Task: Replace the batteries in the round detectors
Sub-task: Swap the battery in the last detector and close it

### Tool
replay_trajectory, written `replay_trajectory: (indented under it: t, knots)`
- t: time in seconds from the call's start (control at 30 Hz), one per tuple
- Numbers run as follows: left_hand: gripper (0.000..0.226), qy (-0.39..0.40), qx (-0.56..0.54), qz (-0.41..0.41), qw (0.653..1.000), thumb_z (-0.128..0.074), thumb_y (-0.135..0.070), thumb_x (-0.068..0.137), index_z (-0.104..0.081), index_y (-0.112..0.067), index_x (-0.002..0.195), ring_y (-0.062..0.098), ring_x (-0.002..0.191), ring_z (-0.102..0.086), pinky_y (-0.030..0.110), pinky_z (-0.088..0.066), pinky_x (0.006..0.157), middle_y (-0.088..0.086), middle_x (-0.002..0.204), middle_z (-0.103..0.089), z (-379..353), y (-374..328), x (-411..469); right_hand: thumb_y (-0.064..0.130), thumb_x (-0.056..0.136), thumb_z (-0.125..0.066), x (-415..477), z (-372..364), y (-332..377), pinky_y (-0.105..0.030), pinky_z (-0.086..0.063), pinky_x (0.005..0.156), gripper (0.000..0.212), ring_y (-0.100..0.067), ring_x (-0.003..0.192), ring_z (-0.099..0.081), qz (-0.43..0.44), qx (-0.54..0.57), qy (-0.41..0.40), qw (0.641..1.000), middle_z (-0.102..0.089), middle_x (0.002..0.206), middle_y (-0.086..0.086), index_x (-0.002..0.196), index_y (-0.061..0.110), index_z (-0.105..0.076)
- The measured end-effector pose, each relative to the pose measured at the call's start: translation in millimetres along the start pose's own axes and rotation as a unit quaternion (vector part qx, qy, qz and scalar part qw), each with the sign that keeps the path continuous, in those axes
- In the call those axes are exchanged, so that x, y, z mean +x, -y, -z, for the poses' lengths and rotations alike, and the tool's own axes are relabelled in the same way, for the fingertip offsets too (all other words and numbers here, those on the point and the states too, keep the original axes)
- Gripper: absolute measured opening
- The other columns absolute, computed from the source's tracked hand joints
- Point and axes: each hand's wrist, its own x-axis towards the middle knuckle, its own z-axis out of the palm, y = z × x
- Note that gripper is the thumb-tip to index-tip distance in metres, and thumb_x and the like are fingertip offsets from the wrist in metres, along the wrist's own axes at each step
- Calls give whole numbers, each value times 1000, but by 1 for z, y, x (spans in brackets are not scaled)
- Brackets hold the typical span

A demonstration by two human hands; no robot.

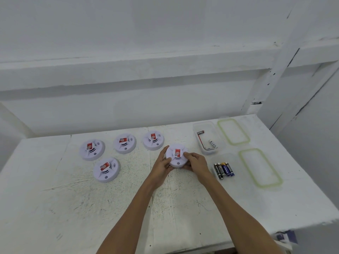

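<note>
On the scuffed white counter (73, 208), the left hand (162, 165) and right hand (197, 162) curl their fingers around a smooth round white plastic detector (177, 154) bearing a red label. Just right lie cylindrical batteries (223, 170); farther left, four matching detectors (106, 170); beyond, a clear tub (218, 132).

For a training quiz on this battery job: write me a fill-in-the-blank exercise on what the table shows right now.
The left hand and right hand hold one detector, while ____ other detectors lie on the table.
Every detector carries a ____ sticker on top.
The far lid and near lid both have ____ rims.
Missing words: four; red; green.
</note>
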Motion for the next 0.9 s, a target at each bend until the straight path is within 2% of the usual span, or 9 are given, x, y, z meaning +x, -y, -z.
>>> replay_trajectory:
  t: [0.13, 0.33, 0.63, 0.9]
  knots:
    - [50, -3, -7, -5, 1000, -49, 0, 105, -45, -24, 148, 30, 131, -60, 38, -60, 96, 9, 149, -57, 0, 2, 2, 26, 93, -68, 2, 0, -1, -37, -63, 74, 21, -29, 89, -74, 0, -8, -4, 1000, -76, 96, -15, 95, 6, -75]
    - [48, -7, -23, -5, 1000, -49, 2, 104, -48, -25, 144, 31, 130, -60, 35, -62, 88, 10, 147, -57, 0, 0, 1, 27, 92, -68, 4, -1, -2, -36, -62, 73, 22, -30, 90, -74, -4, -17, -8, 1000, -76, 95, -15, 95, 7, -76]
    - [50, -10, -27, -2, 1000, -48, 3, 104, -46, -23, 147, 31, 128, -62, 41, -60, 96, 10, 147, -58, 1, 2, 2, 29, 91, -70, 5, 0, -3, -39, -62, 78, 23, -30, 92, -73, -3, -24, -8, 1000, -76, 95, -15, 92, 7, -76]
    - [45, -7, -30, -6, 999, -47, 3, 104, -50, -27, 138, 27, 123, -65, 35, -62, 89, 6, 139, -61, -2, -1, -2, 30, 91, -70, 1, 1, 0, -30, -60, 70, 25, -28, 92, -73, -5, -26, -3, 1000, -76, 97, -14, 95, 6, -75]
